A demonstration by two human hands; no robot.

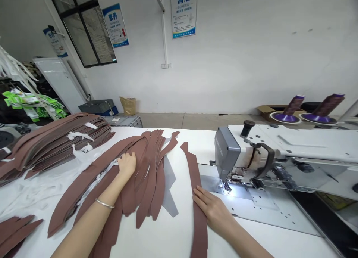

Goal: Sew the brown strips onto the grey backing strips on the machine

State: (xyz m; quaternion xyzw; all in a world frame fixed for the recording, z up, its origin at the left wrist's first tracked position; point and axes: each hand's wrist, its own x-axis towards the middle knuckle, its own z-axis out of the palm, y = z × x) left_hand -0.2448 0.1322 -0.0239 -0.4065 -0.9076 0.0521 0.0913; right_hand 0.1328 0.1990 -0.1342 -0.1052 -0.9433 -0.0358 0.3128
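Note:
My left hand (127, 164) has its fingers curled at the edge of a brown fabric strip in a fanned pile of strips (156, 168); the fingertips are partly hidden. A bracelet circles that wrist. My right hand (210, 207) lies with fingers stretched out on a single long brown strip (192, 168), which runs toward me on the white table (156, 243). Just right of this strip stands a sewing machine (228, 153), its needle area (228, 186) lit. Grey pieces (169, 198) show from under the fanned pile.
A thick stack of brown strips (64, 138) with white ties sits at the left, and more brown pieces (16, 232) lie front left. Two brown thread cones (293, 105) stand behind the machine. Beyond the table are a grey crate (125, 121) and a tan sack (128, 105).

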